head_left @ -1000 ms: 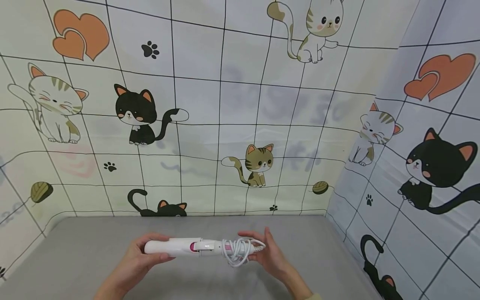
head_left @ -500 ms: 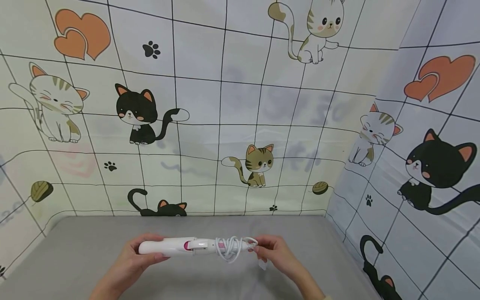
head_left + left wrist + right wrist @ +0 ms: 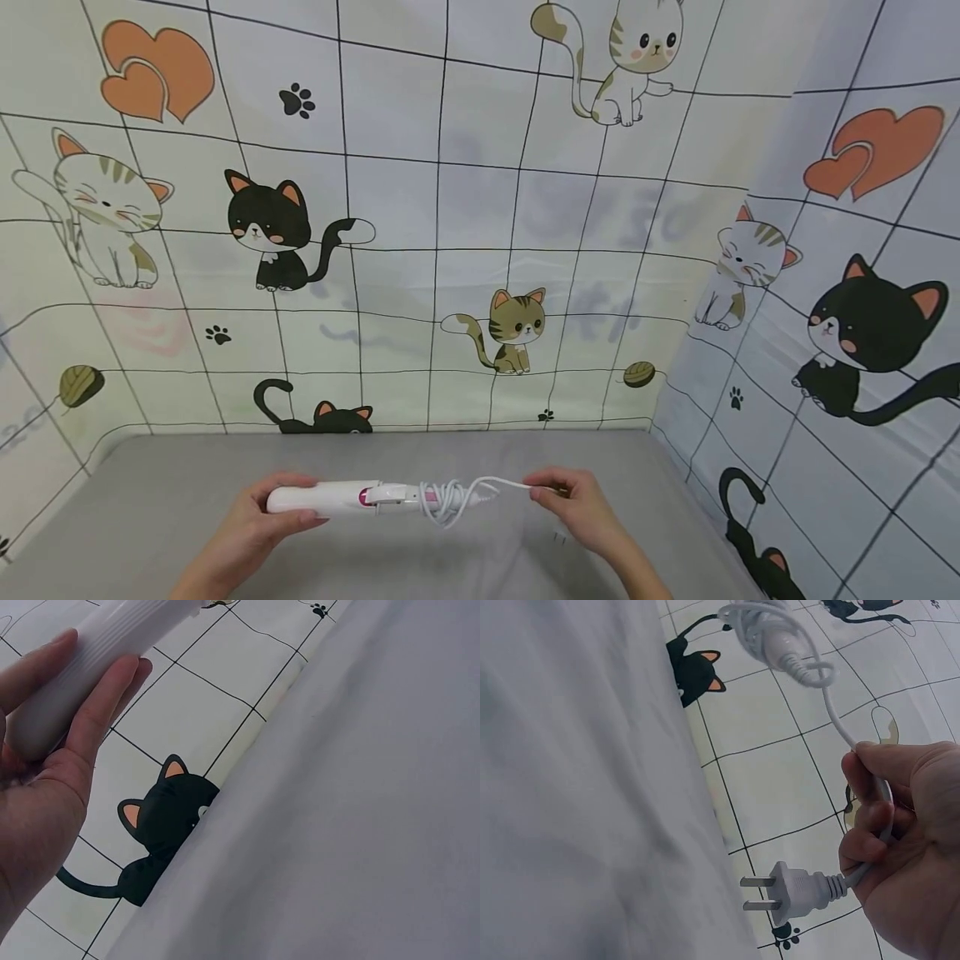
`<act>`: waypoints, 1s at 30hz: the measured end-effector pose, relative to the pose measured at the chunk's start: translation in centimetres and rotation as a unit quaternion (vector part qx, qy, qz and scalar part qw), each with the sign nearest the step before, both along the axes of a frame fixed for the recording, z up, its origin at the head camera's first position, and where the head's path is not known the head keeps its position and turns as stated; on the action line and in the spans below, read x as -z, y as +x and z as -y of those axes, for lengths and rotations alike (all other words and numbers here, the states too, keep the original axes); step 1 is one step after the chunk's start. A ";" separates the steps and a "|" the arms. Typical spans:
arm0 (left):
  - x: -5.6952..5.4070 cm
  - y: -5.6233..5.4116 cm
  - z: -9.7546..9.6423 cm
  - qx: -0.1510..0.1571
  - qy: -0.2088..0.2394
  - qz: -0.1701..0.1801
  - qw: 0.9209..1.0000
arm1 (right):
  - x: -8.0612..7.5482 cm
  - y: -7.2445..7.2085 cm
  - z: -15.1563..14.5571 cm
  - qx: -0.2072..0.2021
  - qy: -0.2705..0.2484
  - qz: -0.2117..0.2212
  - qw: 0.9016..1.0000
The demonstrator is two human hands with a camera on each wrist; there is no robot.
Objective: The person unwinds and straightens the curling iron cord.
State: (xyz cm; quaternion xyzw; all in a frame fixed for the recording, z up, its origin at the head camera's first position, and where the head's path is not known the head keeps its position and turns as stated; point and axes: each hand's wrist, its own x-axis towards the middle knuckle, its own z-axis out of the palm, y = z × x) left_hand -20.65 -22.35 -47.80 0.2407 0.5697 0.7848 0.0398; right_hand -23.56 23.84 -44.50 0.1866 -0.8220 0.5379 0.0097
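Note:
A white hair styling iron (image 3: 330,498) with pink accents lies level in the air above the grey surface. My left hand (image 3: 251,527) grips its rounded end, thumb on the near side and fingers on the far side; the left wrist view shows this grip too. White power cord (image 3: 446,505) is wound around the other end. My right hand (image 3: 585,512) pinches a loose length of that cord, pulled out to the right of the iron. In the right wrist view, the two-prong plug (image 3: 799,892) hangs beyond the curled fingers.
A grey cloth-covered surface (image 3: 390,567) spreads under both hands. Behind it and to the right rise fabric walls (image 3: 397,200) with a black grid and cat prints.
My right hand has gone from spread fingers near the cord to pinching it, then moved right, drawing a length off the bundle. The iron and left hand have shifted slightly left.

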 end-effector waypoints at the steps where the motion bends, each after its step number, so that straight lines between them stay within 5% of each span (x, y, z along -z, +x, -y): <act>1: 0.1 0.0 0.0 -0.005 -0.003 0.004 1.000 | -0.1 0.0 -0.1 0.007 -0.001 -0.006 1.000; 10: 0.6 -0.2 0.6 -0.052 0.002 0.052 0.997 | 0.0 0.4 -1.6 0.000 0.006 -0.027 1.000; 23: 0.1 -0.8 1.5 -0.053 -0.017 0.046 0.997 | 1.5 -0.1 -2.8 -0.061 0.101 0.014 0.993; 30: 0.3 -0.9 1.7 -0.045 -0.006 0.038 0.998 | 1.8 0.0 -2.4 -0.090 0.099 0.026 0.991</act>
